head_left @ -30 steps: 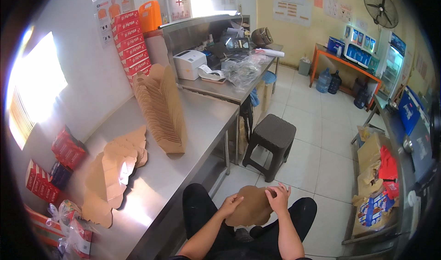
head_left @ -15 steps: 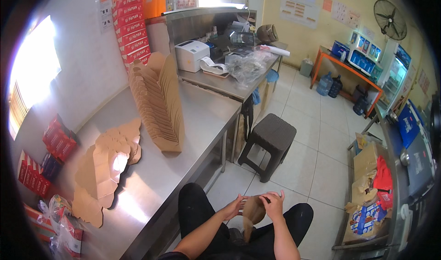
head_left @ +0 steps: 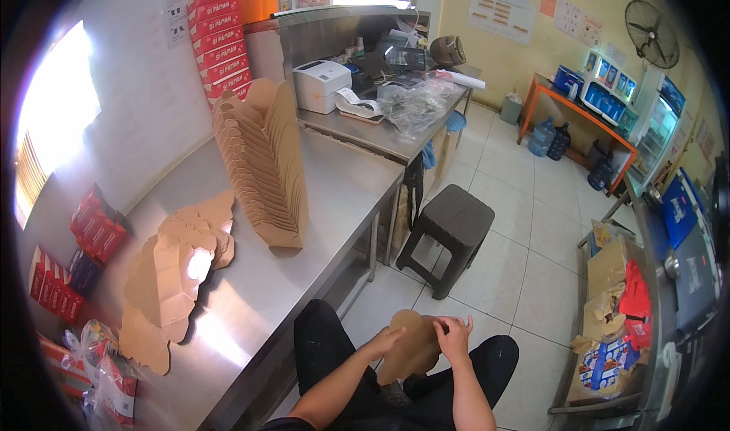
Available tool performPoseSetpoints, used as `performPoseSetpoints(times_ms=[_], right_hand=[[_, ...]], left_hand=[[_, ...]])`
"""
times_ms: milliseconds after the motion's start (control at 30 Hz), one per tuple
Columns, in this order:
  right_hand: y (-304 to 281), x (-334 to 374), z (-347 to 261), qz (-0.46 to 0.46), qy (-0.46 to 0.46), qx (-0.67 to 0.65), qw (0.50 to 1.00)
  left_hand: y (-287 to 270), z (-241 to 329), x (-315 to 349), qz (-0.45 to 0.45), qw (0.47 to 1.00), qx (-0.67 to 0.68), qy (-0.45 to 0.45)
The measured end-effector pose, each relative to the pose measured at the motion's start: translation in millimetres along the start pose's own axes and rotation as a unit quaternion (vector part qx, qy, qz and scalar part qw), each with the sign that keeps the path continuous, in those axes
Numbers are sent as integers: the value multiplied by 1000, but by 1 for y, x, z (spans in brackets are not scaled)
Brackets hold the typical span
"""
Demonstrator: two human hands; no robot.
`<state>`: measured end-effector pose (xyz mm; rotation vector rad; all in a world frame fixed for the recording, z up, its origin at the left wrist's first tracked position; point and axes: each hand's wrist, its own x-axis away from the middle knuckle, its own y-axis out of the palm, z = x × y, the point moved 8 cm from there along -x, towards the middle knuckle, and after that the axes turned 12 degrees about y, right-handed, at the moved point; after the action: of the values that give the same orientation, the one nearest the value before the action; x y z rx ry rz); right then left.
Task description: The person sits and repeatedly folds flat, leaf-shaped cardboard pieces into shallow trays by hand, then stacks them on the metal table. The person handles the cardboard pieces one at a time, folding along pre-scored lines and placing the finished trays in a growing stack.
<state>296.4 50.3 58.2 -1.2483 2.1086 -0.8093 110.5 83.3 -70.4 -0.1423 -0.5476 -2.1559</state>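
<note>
Clock ref.: 12 = away from wearer; bearings from held sheet.

1. Loose card pile (head_left: 179, 271), flat, approx. 9:30, on steel table (head_left: 342, 165). Risk: slippage/mix-up; cause: pcs lie fanned, edges unsquared.
2. Nested card stack (head_left: 262, 172), approx. 10:30, same table. Risk: skew or topple if bumped; cause: long, loose layers, no brace seen at near end.
3. L. hand (head_left: 386, 343), part-closed on sheet's 9 o'clock edge; thumb position can't tell. Risk: dent/crease if pressure uneven.
4. Card sheet (head_left: 413, 355), brown, 1 pc, held betw. both hands above lap (head_left: 325, 343), off table. Risk: drop to tiled floor (head_left: 490, 279); cause: no support seen beyond fingers. Misfold poss. if bent off its line.
5. R. hand (head_left: 454, 336), fingers curled, tips pinching sheet's 2 o'clock edge. Risk: slip or torn edge; cause: small contact area.

Orientation, item 4: long axis approx. 1–7 o'clock, foreshortened; broad face toward wearer, upper end pointing approx. 1. Front vs. back end: can't tell.
</note>
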Motion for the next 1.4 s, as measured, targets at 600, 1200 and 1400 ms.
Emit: performPoseSetpoints(times_ms=[600,1200,1400], right_hand=[[19,9,-7,-50,0,-74,996],[23,-1,-24,-14,-106,-53,993],[25,3,-31,-57,-118,-68,989]], left_hand=[[18,19,-10,-30,995,-3,96],[2,41,-16,98,968,-133,190],[-7,46,-12,136,965,-137,179]])
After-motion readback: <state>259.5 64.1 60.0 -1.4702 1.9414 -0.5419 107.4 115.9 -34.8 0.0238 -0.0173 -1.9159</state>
